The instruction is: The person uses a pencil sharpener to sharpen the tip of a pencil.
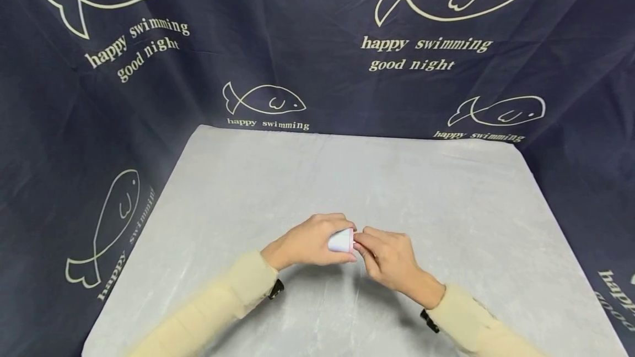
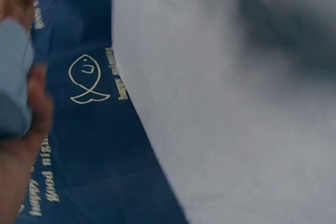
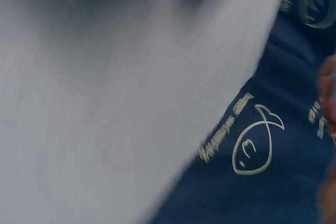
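Observation:
My left hand (image 1: 315, 238) grips a small smooth object (image 1: 340, 241), white to pale blue with a pink rim at its right end. The thumb lies below it and the fingers pass over its top. At the left edge of the left wrist view the object (image 2: 13, 77) shows pale blue and rounded. My right hand (image 1: 389, 255) meets it from the right, thumb and index finger pinching at the pink-rimmed end. Those fingertips hide most of what they pinch; I cannot tell its kind. In the right wrist view only a sliver of the right hand (image 3: 328, 98) shows.
Both hands are above a table (image 1: 278, 180) covered in pale grey cloth. Behind and beside it hangs a dark blue curtain (image 1: 327, 26) with white fish drawings and lettering. Cream sleeves (image 1: 208, 307) cover the forearms, with a small black device (image 1: 429, 321) under the right cuff.

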Demonstrator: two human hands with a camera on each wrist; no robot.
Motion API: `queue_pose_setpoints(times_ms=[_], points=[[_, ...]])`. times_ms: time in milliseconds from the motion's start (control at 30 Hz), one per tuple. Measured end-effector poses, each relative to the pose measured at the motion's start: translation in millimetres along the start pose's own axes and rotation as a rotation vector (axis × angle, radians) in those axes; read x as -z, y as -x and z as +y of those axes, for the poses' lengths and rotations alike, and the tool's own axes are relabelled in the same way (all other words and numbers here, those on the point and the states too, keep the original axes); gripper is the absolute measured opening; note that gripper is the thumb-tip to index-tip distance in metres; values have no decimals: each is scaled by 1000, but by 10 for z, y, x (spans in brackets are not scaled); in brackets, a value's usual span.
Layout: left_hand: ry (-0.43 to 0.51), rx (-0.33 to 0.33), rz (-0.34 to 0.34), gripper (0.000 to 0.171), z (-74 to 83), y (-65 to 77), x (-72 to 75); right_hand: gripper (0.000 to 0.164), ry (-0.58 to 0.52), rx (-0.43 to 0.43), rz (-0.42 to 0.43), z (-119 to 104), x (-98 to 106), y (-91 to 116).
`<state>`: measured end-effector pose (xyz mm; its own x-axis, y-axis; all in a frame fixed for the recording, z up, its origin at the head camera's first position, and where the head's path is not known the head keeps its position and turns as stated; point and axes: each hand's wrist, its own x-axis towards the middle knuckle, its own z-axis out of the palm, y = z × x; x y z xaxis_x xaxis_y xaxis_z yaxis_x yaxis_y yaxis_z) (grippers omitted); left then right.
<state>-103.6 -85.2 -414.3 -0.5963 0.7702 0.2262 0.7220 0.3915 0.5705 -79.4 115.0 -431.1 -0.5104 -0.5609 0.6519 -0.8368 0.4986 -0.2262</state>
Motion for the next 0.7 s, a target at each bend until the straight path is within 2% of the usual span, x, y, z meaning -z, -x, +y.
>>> queue_pose_setpoints(times_ms=[67,133,200,267,433,567,700], points=[[-242,-124,46,41,20,15,-33,20,-281,-249,-160,-17,50,9],[-434,-221,93,43,39,28,-52,15,-484,-473,-290,-15,91,7],[-544,-274,119,43,51,34,-61,17,-603,-599,-378,2,113,0],[-575,-285,122,44,57,39,-64,19,-637,-621,-422,18,120,1],[-510,-238,82,47,34,59,-86,19,-539,-587,-438,2,120,31],[-460,-190,72,47,3,60,-100,15,-422,-542,-402,-29,104,44],[-418,-170,94,46,-10,49,-92,7,-307,-493,-342,-51,89,51]])
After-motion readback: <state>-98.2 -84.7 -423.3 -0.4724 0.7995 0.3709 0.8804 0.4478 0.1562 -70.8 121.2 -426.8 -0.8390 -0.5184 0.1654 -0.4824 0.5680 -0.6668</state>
